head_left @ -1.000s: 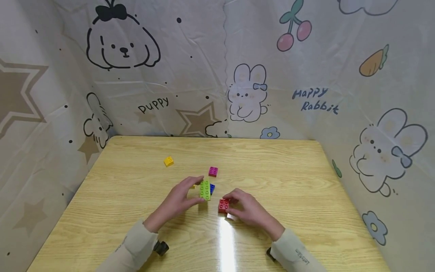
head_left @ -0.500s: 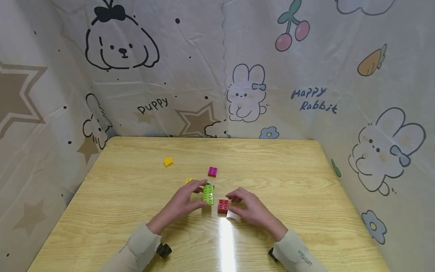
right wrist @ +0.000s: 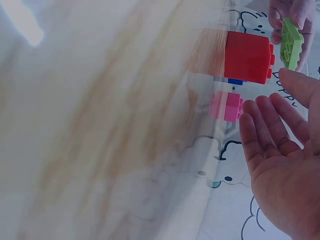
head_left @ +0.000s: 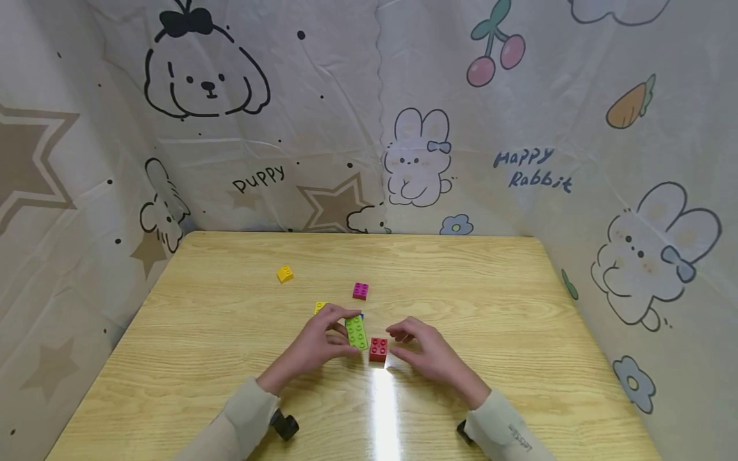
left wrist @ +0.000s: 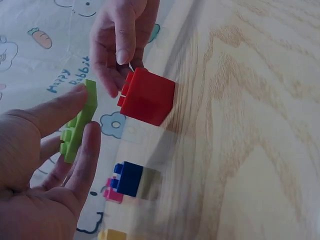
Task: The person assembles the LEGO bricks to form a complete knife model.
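My left hand (head_left: 314, 342) pinches a lime-green building brick (head_left: 357, 333) by its two ends, between thumb and fingers. In the left wrist view this thin, studded brick (left wrist: 80, 125) is held up off the table, a little apart from the red brick. That red square brick (head_left: 378, 349) stands on the table, studs up, between the hands. Just right of it is my right hand (head_left: 429, 352), fingers relaxed and holding nothing; in the right wrist view its palm (right wrist: 285, 175) shows with a gap to the red brick (right wrist: 248, 57).
A blue brick (left wrist: 129, 179) lies behind the green one, mostly hidden in the head view. Farther back is a magenta brick (head_left: 360, 291). One yellow brick (head_left: 320, 307) is partly covered by the left hand; another (head_left: 285, 274) lies back left. A patterned curtain (head_left: 323, 128) borders the wooden table (head_left: 473, 282).
My left hand has carried the green brick right and nearer, toward the red one, and the brick has turned slightly. The right hand has drawn back a little from the red brick.
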